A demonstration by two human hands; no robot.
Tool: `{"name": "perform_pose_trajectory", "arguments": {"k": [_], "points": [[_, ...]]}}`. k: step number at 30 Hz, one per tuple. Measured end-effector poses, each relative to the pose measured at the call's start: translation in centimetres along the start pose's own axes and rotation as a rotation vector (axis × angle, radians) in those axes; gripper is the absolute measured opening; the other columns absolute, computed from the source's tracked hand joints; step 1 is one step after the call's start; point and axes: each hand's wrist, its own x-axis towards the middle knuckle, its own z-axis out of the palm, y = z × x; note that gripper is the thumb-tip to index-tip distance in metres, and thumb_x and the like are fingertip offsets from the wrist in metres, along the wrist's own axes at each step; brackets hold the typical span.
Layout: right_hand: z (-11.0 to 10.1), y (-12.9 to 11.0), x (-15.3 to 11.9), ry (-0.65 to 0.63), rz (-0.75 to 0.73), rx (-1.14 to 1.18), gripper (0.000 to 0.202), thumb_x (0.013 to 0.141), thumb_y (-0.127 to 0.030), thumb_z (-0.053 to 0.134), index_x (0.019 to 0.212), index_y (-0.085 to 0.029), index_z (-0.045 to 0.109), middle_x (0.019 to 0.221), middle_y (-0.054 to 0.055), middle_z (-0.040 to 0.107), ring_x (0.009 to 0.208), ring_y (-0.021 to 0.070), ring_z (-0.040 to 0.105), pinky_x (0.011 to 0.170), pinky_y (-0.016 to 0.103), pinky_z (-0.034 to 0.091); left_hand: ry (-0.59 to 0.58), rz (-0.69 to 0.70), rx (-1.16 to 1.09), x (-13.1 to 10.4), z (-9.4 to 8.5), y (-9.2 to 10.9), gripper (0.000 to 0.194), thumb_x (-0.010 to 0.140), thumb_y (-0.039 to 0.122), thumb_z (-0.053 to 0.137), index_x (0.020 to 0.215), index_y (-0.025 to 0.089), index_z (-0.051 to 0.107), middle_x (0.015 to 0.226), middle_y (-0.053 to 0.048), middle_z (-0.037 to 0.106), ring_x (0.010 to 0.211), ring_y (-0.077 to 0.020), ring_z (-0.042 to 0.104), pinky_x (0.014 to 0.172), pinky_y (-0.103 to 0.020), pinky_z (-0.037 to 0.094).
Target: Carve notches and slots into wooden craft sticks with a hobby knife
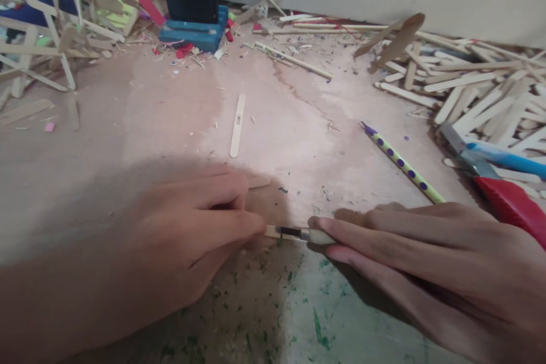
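Observation:
My left hand [205, 222] presses a wooden craft stick [272, 231] against the tabletop, thumb near its left part. A second stick [259, 182] pokes out past my left index finger. In my right hand [409, 256] is a craft knife [318, 236], held in a pinch by its pale handle. The dark blade lies over the stick, just right of my left thumb. Beyond my hands rests a loose craft stick [238, 125] with a small slot in its middle. A green pencil with purple dots [401, 162] lies above my right hand.
A large pile of craft sticks [490, 91] is at the right, beside a red-handled cutter [512, 205] and a blue pen [507, 157]. At the back stands a dark object on a blue base [194, 37]. More sticks [42, 51] and scraps fill the back left.

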Motion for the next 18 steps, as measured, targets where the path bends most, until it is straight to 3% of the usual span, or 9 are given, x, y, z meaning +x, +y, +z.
{"name": "perform_pose_trajectory", "arguments": {"k": [4, 8, 11, 14, 16, 18], "points": [[0.3, -0.6, 0.6, 0.023, 0.053, -0.003, 0.043, 0.105, -0.060, 0.083, 0.143, -0.040, 0.084, 0.098, 0.004, 0.086, 0.090, 0.0302, 0.086, 0.066, 0.039, 0.071, -0.004, 0.004, 0.022, -0.2, 0.0, -0.1, 0.036, 0.116, 0.018, 0.057, 0.087, 0.026, 0.078, 0.082, 0.003, 0.067, 0.073, -0.0118, 0.062, 0.066, -0.033, 0.046], [0.7, -1.0, 0.9, 0.001, 0.060, -0.027, 0.048, 0.101, -0.066, 0.085, 0.143, -0.042, 0.085, 0.101, 0.006, 0.086, 0.095, 0.0327, 0.085, 0.068, 0.039, 0.072, -0.014, 0.002, -0.005, -0.1, -0.1, -0.2, 0.036, 0.116, 0.020, 0.056, 0.086, 0.026, 0.076, 0.080, 0.003, 0.067, 0.071, -0.0117, 0.063, 0.065, -0.032, 0.046], [0.4, -0.9, 0.5, -0.006, 0.067, -0.032, 0.042, 0.105, -0.058, 0.084, 0.143, -0.041, 0.083, 0.103, 0.005, 0.086, 0.091, 0.0308, 0.085, 0.064, 0.037, 0.070, 0.004, 0.001, -0.018, 0.0, -0.1, -0.2, 0.037, 0.115, 0.017, 0.056, 0.083, 0.025, 0.075, 0.080, 0.002, 0.067, 0.072, -0.0124, 0.064, 0.066, -0.032, 0.048], [-0.2, -0.3, -0.6, -0.004, 0.065, 0.002, 0.036, 0.112, -0.034, 0.075, 0.147, -0.036, 0.077, 0.109, 0.003, 0.087, 0.086, 0.0228, 0.084, 0.059, 0.031, 0.064, -0.007, 0.003, -0.031, 0.0, -0.2, -0.2, 0.035, 0.116, 0.016, 0.057, 0.089, 0.025, 0.077, 0.083, 0.002, 0.067, 0.077, -0.0130, 0.065, 0.070, -0.031, 0.049], [-0.6, 0.2, -1.6, -0.009, 0.045, -0.017, 0.041, 0.113, -0.022, 0.069, 0.152, -0.033, 0.072, 0.118, 0.002, 0.087, 0.090, 0.0188, 0.084, 0.061, 0.030, 0.063, -0.023, 0.000, -0.055, 0.0, -0.2, -0.1, 0.033, 0.118, 0.016, 0.058, 0.094, 0.025, 0.078, 0.087, 0.003, 0.068, 0.082, -0.0123, 0.066, 0.075, -0.029, 0.050], [-0.9, 0.7, -2.6, -0.020, 0.023, -0.045, 0.046, 0.114, -0.021, 0.065, 0.158, -0.033, 0.072, 0.132, 0.003, 0.086, 0.102, 0.0197, 0.086, 0.064, 0.031, 0.066, -0.022, -0.001, -0.082, -0.1, -0.2, 0.0, 0.034, 0.118, 0.014, 0.057, 0.093, 0.024, 0.077, 0.089, 0.004, 0.069, 0.085, -0.0113, 0.067, 0.078, -0.028, 0.051]]}}
